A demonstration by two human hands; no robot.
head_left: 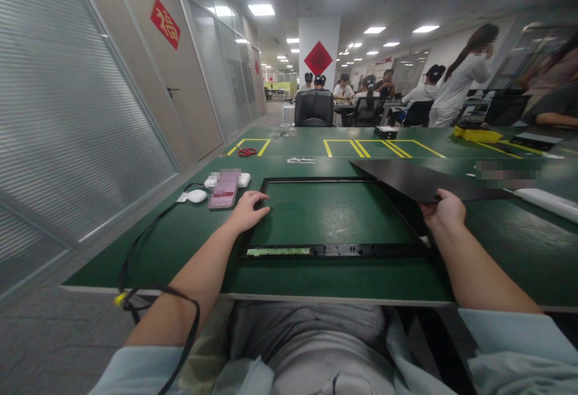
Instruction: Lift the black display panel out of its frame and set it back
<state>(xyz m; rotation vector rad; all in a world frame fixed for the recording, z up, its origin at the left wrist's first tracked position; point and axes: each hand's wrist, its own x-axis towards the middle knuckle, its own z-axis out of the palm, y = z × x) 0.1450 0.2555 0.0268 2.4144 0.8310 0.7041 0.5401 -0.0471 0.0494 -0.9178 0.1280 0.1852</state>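
Note:
A thin black frame (361,251) lies flat on the green table before me, with a light green strip (279,251) along its near bar. My left hand (247,211) is at the left side of this frame, thumb and fingers apart; whether it touches the frame I cannot tell. Off to the right, my right hand (445,209) grips the near edge of a thin dark flat panel (406,179), thumb on top and fingers beneath. The panel is tilted, raised over the frame's right side, and covers part of it.
Left of the frame lie a phone (224,189), a white rounded device (197,196) and a black cord (149,226). Farther back are red-handled scissors (247,152), small silvery pieces (301,160), a black box (386,132) and a yellow item (477,135). Several people are beyond the table (280,280).

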